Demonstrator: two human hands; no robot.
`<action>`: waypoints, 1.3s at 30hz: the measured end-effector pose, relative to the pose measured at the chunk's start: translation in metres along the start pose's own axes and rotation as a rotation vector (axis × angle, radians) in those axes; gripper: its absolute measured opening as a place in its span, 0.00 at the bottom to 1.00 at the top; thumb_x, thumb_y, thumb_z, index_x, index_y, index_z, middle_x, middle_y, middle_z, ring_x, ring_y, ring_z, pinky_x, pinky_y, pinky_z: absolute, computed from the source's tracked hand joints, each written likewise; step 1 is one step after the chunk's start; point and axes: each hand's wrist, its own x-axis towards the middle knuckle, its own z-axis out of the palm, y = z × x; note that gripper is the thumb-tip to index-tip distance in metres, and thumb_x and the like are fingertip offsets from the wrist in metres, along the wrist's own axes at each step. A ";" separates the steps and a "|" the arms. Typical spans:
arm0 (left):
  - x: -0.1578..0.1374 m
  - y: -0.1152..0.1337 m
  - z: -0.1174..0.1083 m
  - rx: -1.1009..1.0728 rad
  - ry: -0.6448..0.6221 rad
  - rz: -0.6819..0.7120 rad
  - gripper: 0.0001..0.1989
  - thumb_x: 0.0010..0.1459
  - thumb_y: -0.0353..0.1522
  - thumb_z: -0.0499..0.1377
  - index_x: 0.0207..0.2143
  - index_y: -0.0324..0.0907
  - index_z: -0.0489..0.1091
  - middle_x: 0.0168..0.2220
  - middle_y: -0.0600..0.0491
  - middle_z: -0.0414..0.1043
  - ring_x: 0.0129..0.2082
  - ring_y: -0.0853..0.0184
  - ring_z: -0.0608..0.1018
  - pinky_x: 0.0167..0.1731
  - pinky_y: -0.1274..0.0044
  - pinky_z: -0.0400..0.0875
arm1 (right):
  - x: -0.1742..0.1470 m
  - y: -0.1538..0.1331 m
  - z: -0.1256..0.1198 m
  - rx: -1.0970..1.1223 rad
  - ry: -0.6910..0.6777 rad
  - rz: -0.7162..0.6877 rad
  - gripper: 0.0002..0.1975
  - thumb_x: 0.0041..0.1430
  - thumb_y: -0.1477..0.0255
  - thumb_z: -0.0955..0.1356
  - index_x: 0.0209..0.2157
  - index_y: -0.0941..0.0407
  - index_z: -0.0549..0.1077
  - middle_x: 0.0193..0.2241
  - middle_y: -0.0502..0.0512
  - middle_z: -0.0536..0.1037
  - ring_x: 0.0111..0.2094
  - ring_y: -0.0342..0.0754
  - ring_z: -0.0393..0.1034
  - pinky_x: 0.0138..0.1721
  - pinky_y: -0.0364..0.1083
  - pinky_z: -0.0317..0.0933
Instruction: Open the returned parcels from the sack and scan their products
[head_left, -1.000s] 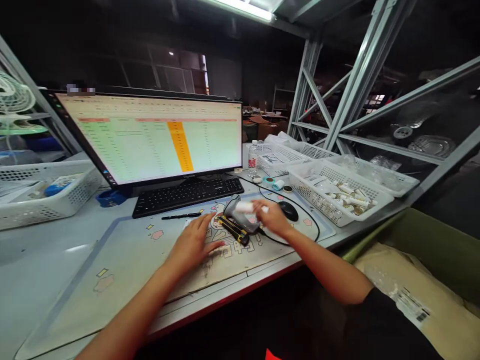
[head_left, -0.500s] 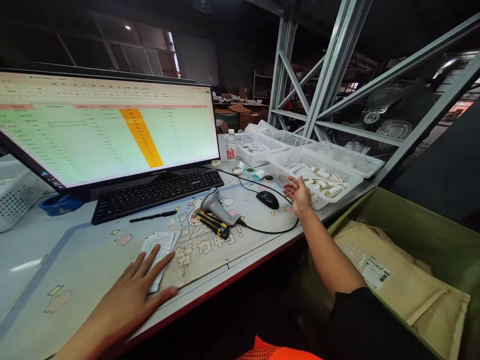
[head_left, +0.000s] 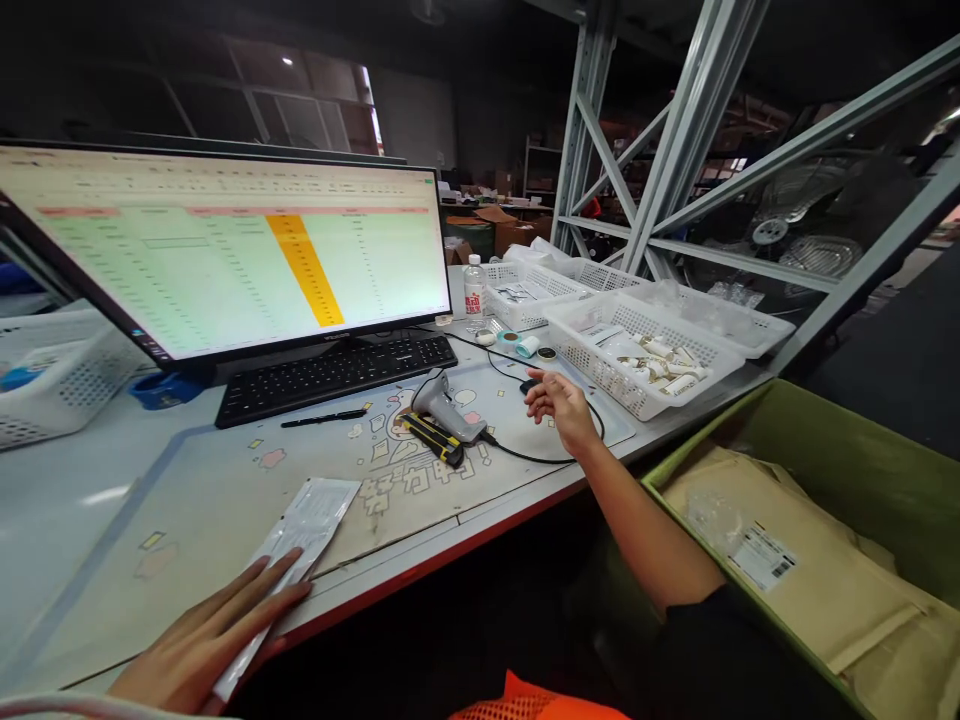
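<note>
My left hand (head_left: 217,625) is at the front edge of the desk, its fingers laid over a long, flat white packet (head_left: 319,515) and the thumb beneath its edge. The packet's near end sticks out past the desk edge. My right hand (head_left: 559,405) hovers above the mat, loosely curled with fingers apart and nothing in it. It partly hides the black mouse (head_left: 529,385). Between the hands lie a grey barcode scanner (head_left: 450,410) and a yellow-and-black utility knife (head_left: 433,440).
A monitor (head_left: 240,270) and keyboard (head_left: 337,375) stand at the back left, with a pen (head_left: 324,418) in front. White baskets (head_left: 637,390) hold small items at right, near a bottle (head_left: 474,288). A green bin (head_left: 675,455) holds padded envelopes (head_left: 817,590).
My left hand has drawn the white packet toward me, over the desk edge. My right hand has moved left, away from the basket to the mouse. The view has shifted slightly.
</note>
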 end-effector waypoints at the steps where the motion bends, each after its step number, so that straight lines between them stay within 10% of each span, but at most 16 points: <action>1: 0.006 0.006 -0.007 0.009 -0.003 -0.013 0.28 0.61 0.47 0.62 0.64 0.67 0.73 0.69 0.61 0.66 0.67 0.44 0.72 0.63 0.54 0.73 | -0.001 0.001 0.004 -0.005 -0.020 0.004 0.35 0.55 0.40 0.74 0.47 0.58 0.76 0.27 0.52 0.79 0.24 0.45 0.72 0.22 0.42 0.62; 10: 0.075 0.025 -0.012 0.068 0.017 -0.224 0.48 0.62 0.60 0.55 0.72 0.36 0.63 0.72 0.36 0.61 0.68 0.43 0.70 0.68 0.57 0.65 | -0.015 0.012 0.029 -0.026 -0.137 0.025 0.35 0.56 0.40 0.73 0.49 0.58 0.75 0.27 0.51 0.78 0.24 0.45 0.72 0.23 0.43 0.62; 25: 0.070 0.026 -0.026 0.099 0.019 -0.385 0.33 0.64 0.39 0.47 0.67 0.36 0.69 0.63 0.38 0.74 0.59 0.42 0.79 0.58 0.57 0.75 | -0.036 0.030 0.030 -0.153 -0.225 0.066 0.32 0.61 0.44 0.71 0.52 0.58 0.75 0.31 0.55 0.78 0.27 0.47 0.72 0.26 0.46 0.65; 31: 0.088 0.099 -0.086 -0.305 0.069 -0.071 0.24 0.71 0.46 0.52 0.57 0.44 0.78 0.53 0.48 0.82 0.50 0.55 0.84 0.51 0.74 0.78 | -0.060 0.000 0.057 -0.448 -0.556 -0.291 0.44 0.53 0.56 0.80 0.67 0.53 0.67 0.63 0.65 0.71 0.58 0.58 0.70 0.54 0.55 0.69; 35: 0.085 0.159 -0.101 -0.564 -0.112 0.079 0.20 0.72 0.45 0.55 0.57 0.48 0.80 0.52 0.50 0.83 0.49 0.59 0.84 0.51 0.78 0.77 | -0.089 -0.025 0.074 -0.428 -0.973 -0.174 0.21 0.57 0.70 0.76 0.53 0.56 0.79 0.38 0.52 0.80 0.35 0.45 0.72 0.38 0.43 0.68; 39: 0.067 0.151 -0.077 -0.880 0.006 -0.068 0.33 0.68 0.58 0.53 0.58 0.46 0.79 0.54 0.44 0.81 0.51 0.51 0.83 0.51 0.68 0.79 | -0.105 -0.043 0.062 -0.355 -0.946 -0.147 0.07 0.64 0.69 0.73 0.38 0.59 0.82 0.26 0.48 0.75 0.27 0.42 0.67 0.30 0.41 0.63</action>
